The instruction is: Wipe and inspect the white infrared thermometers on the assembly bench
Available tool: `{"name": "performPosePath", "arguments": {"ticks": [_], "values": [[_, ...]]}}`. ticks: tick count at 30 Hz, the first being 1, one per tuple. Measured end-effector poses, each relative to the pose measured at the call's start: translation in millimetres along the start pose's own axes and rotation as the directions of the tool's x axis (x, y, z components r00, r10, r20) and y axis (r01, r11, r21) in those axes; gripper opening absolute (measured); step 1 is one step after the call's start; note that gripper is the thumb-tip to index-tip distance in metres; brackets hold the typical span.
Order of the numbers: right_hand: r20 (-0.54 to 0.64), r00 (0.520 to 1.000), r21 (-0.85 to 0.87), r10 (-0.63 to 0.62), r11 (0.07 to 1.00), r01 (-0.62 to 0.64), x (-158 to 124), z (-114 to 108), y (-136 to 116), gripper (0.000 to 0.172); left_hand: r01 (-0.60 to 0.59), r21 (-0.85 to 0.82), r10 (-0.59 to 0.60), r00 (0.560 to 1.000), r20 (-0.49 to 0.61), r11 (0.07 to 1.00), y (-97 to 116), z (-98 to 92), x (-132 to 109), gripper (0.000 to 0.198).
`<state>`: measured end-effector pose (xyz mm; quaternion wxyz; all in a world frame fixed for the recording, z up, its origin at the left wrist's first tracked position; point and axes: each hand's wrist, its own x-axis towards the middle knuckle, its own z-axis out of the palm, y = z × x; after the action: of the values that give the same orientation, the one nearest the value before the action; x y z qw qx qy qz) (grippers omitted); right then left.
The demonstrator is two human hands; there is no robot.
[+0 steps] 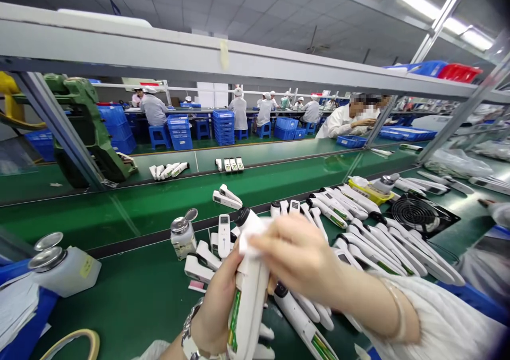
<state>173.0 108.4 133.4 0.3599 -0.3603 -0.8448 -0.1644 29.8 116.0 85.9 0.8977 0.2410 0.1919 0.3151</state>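
Note:
My left hand (219,301) is wrapped round a white handheld infrared thermometer (255,296), held upright and slightly tilted. It has a black tip at the top, and green circuit board shows in the open side of its handle. My right hand (298,248) pinches a small white wipe (255,243) against the thermometer just below its head; the fingers are somewhat blurred. Behind my hands stands another thermometer (224,235) with a small screen. More white thermometers (305,323) lie beneath my right forearm, partly hidden by it.
Rows of white thermometers (382,248) cover the right of the green bench. A dispenser bottle (183,237) stands behind my left hand, a larger one (74,270) at left near a tape roll (93,344). A green conveyor belt (159,203) runs behind; an overhead shelf (159,46) crosses above.

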Motion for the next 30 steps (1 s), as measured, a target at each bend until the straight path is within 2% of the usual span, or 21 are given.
{"name": "performPosePath", "arguments": {"ticks": [3, 6, 9, 12, 14, 15, 18, 20, 22, 24, 26, 30], "values": [[-0.048, 0.975, 0.004, 0.218, 0.976, -0.219, 13, 12, 33, 0.018, -0.029, 0.052, 0.028, 0.999, 0.023, 0.998, 9, -4.7, 1, 0.050], [-0.036, 0.946, 0.048, 0.322, 0.946, -0.320, 25, 33, 69, 0.016, -0.068, 0.044, 0.064, 0.995, 0.074, 0.997, 20, -10.0, 0, 0.056], [0.054, 0.922, 0.034, 0.384, 0.922, -0.386, 33, 66, 95, 0.014, -0.129, 0.018, 0.125, 0.982, 0.143, 0.992, 38, -16.5, -4, 0.060], [0.182, 0.879, -0.019, 0.441, 0.895, -0.446, 37, 107, 111, 0.021, -0.202, -0.022, 0.202, 0.964, 0.171, 0.979, 64, -23.0, -17, 0.061], [0.291, 0.839, -0.054, 0.459, 0.884, -0.465, 40, 137, 117, 0.021, -0.300, -0.079, 0.308, 0.942, 0.130, 0.951, 83, -27.7, -33, 0.055], [0.350, 0.815, -0.069, 0.462, 0.880, -0.470, 42, 152, 120, 0.020, -0.385, -0.121, 0.395, 0.916, 0.074, 0.915, 92, -30.4, -43, 0.049], [0.506, 0.718, -0.112, 0.478, 0.861, -0.495, 51, 197, 127, 0.020, -0.599, -0.199, 0.595, 0.799, -0.087, 0.776, 113, -39.8, -72, 0.033], [0.560, 0.651, -0.148, 0.512, 0.835, -0.530, 57, 223, 129, 0.023, -0.668, -0.218, 0.654, 0.743, -0.142, 0.712, 121, -44.7, -85, 0.030], [0.580, 0.603, -0.178, 0.547, 0.808, -0.561, 61, 245, 129, 0.025, -0.702, -0.221, 0.678, 0.712, -0.183, 0.677, 123, -46.5, -92, 0.029], [0.588, 0.577, -0.188, 0.566, 0.790, -0.583, 61, 261, 127, 0.028, -0.719, -0.213, 0.688, 0.695, -0.207, 0.662, 123, -45.7, -94, 0.025], [0.604, 0.562, -0.171, 0.565, 0.781, -0.601, 59, 270, 124, 0.030, -0.716, -0.206, 0.689, 0.698, -0.196, 0.667, 123, -44.2, -92, 0.025], [0.641, 0.550, -0.073, 0.535, 0.756, -0.650, 60, 271, 121, 0.027, -0.688, -0.214, 0.670, 0.725, -0.162, 0.693, 123, -44.6, -87, 0.027]]}}
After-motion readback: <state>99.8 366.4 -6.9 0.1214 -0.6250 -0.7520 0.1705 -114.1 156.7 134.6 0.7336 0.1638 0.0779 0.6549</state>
